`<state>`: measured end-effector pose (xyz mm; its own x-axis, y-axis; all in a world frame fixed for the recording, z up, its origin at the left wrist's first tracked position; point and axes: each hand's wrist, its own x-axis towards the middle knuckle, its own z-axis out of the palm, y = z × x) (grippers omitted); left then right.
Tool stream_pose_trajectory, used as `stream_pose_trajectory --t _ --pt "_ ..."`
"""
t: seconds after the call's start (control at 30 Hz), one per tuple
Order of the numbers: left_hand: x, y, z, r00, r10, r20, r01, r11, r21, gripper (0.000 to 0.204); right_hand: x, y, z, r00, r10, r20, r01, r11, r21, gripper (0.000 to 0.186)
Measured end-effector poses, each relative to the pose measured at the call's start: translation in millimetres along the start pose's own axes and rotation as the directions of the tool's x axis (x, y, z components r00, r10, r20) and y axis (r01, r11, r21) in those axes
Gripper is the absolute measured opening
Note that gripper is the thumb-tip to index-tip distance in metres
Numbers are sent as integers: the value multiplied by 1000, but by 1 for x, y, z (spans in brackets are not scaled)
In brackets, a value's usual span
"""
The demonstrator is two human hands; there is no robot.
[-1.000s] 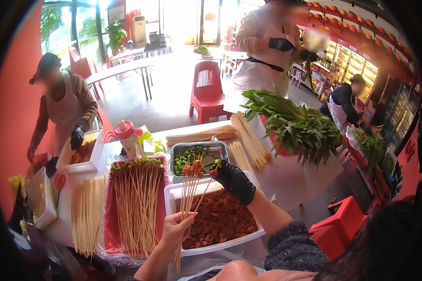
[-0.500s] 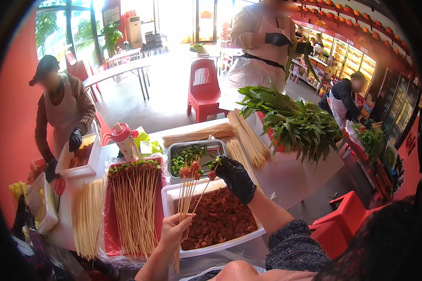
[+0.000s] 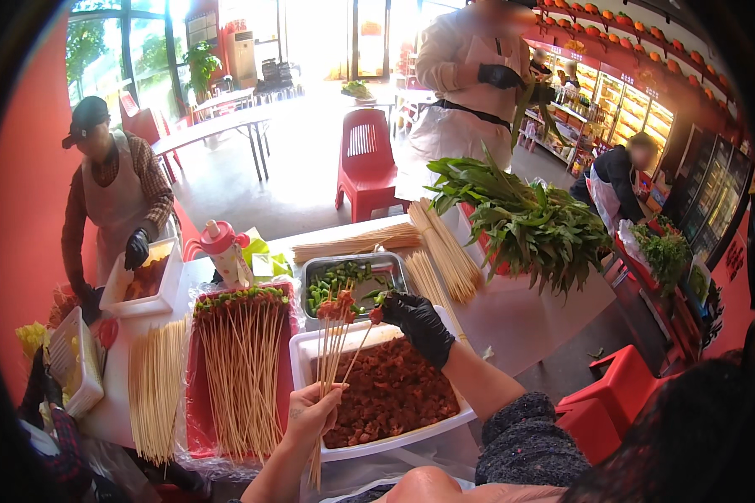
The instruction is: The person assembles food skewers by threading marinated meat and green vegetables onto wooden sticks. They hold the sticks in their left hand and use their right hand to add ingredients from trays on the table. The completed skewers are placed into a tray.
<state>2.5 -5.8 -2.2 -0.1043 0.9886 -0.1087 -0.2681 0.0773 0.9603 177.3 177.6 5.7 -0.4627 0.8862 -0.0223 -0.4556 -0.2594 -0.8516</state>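
My bare left hand (image 3: 315, 407) is closed round several skewers (image 3: 331, 352), their red meat pieces (image 3: 336, 308) clustered at the tops. My black-gloved right hand (image 3: 415, 327) pinches a green pepper piece (image 3: 383, 298) at the tip of one leaning skewer, just above a meat piece. Beneath both hands lies a white tub (image 3: 454, 405) of chopped red meat (image 3: 394, 390). Behind it stands a steel tray (image 3: 325, 285) of cut green peppers. Left of the tub, a plastic-lined red tray (image 3: 200, 394) holds finished skewers of meat and pepper.
Bare sticks (image 3: 155, 390) lie left, more bundles (image 3: 446, 247) behind. Leafy greens (image 3: 524, 226) sit at right, a pink bottle (image 3: 225, 256) beside the red tray. Co-workers work at left (image 3: 117, 201), behind (image 3: 470, 101) and right (image 3: 612, 176); another's gloved hands reach in at far left. A red stool (image 3: 612, 394) stands low right.
My right hand has shifted slightly down at the skewer tip. The left co-worker's lower hand has moved forward to the tubs, and the standing co-worker's hands have shifted with the long leaves.
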Motion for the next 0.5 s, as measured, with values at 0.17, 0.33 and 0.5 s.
stream_pose_trajectory --t 0.17,0.33,0.5 --pt "0 -1 -1 1000 15 -4 -15 1000 -17 18 -6 -5 14 1000 19 19 -20 999 39 18" --pt "0 -4 0 997 77 -27 -78 995 -61 26 -6 -2 11 1000 14 18 -14 999 48 18" --pt "-2 0 1 991 128 -33 -132 982 -135 30 -1 4 5 999 34 31 -35 999 30 18"
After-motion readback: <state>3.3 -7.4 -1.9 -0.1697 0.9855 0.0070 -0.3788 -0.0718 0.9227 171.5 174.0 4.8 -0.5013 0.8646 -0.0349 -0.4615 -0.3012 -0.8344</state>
